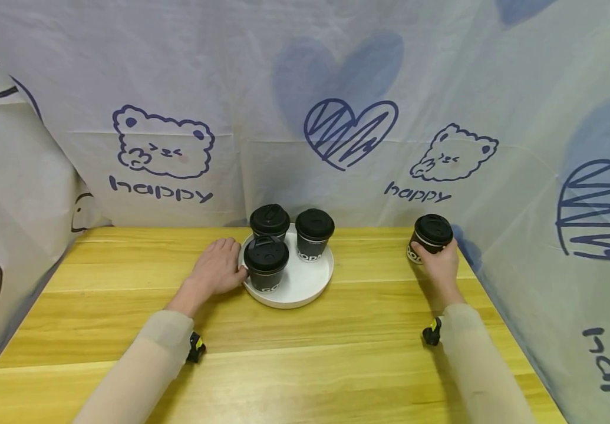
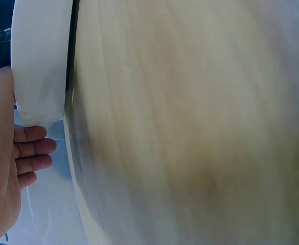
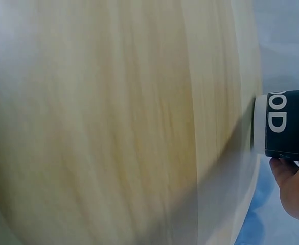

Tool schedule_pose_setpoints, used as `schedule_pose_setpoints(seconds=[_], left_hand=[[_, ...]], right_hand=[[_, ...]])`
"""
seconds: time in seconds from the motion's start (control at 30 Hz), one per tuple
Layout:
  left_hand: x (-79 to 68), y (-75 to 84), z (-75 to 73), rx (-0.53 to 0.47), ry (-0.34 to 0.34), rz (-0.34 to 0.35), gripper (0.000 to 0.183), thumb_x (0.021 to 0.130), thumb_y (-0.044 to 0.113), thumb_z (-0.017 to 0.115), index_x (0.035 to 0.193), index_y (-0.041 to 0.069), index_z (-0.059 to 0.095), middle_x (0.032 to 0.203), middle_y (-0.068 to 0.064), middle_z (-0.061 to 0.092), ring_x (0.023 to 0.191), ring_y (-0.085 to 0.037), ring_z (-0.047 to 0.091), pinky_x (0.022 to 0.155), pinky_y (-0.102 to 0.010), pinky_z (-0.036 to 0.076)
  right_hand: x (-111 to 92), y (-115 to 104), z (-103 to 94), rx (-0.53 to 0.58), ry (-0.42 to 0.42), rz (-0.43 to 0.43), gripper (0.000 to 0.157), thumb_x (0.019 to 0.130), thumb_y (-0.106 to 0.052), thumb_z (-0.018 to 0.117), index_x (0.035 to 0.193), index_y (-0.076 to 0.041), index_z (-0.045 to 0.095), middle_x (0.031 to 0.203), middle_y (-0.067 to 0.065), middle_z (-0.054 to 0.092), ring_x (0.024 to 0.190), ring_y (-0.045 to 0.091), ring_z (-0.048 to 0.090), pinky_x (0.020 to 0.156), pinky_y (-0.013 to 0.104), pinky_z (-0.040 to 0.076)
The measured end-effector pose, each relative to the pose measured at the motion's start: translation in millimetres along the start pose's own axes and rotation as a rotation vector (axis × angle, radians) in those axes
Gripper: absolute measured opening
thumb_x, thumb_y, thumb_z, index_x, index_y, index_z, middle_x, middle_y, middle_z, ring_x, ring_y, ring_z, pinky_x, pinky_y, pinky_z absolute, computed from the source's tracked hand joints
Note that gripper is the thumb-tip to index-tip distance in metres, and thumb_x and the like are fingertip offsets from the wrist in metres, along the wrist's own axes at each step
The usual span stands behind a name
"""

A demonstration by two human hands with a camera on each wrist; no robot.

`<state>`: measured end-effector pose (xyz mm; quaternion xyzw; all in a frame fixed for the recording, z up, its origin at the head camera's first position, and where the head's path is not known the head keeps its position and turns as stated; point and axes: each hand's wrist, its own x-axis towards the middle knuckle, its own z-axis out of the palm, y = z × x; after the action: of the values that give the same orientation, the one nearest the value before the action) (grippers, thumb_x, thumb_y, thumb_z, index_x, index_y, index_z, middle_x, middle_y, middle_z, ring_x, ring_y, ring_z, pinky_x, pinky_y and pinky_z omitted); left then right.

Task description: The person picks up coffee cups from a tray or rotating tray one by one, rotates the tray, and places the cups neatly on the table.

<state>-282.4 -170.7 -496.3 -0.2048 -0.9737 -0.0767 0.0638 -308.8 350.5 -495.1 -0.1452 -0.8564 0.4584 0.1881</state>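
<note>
At the back right of the table, my right hand (image 1: 441, 266) grips a dark lidded paper cup (image 1: 414, 252), with the thumb on its near side. The cup is upright, and its white base (image 3: 260, 125) shows close to the wood in the right wrist view. My left hand (image 1: 218, 266) rests against the left side of a round white tray (image 1: 305, 290), thumb at the rim and fingers extended along the outside. Three similar cups with black lids stand on the tray: a front cup (image 1: 266, 259), a rear left cup (image 1: 270, 220) and a right cup (image 1: 315, 232).
The wooden table (image 1: 315, 365) runs back to a white cloth (image 1: 262, 165) printed with blue hearts and bears. More cloth hangs along the left and right sides. Bare wood lies between the tray and the cup at the right.
</note>
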Motion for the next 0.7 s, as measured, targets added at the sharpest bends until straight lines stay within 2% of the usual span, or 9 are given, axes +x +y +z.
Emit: schedule_pose_setpoints(seconds=[0.2,0.4,0.7], left_hand=[[-0.7,-0.3,-0.4,0.006,0.001,0.002,0.043,0.092,0.034,0.06,0.112,-0.004,0.055,0.106,-0.017,0.053,0.105,-0.036,0.051,0.107,-0.05,0.042],[-0.2,0.3,-1.6,0.006,-0.009,-0.001,0.045,0.092,0.034,0.06,0.115,-0.004,0.055,0.109,-0.018,0.054,0.107,-0.037,0.051,0.11,-0.051,0.041],[0.8,-0.7,-1.1,0.004,-0.016,-0.003,0.046,0.092,0.036,0.06,0.115,-0.004,0.055,0.108,-0.016,0.054,0.106,-0.036,0.051,0.108,-0.05,0.042]], right_hand=[[6.9,4.5,-3.2,-0.027,0.015,0.03,0.102,0.088,-0.033,0.081,0.16,0.003,0.019,0.154,0.032,0.041,0.144,0.047,0.04,0.121,0.057,0.031],[9.8,8.9,-7.3,-0.006,0.007,0.058,0.102,0.089,-0.037,0.079,0.161,0.001,0.017,0.155,0.031,0.04,0.145,0.047,0.038,0.122,0.057,0.03],[11.4,10.0,-7.3,-0.017,-0.001,0.054,0.102,0.09,-0.037,0.078,0.161,0.001,0.017,0.156,0.032,0.039,0.145,0.047,0.038,0.122,0.057,0.03]])
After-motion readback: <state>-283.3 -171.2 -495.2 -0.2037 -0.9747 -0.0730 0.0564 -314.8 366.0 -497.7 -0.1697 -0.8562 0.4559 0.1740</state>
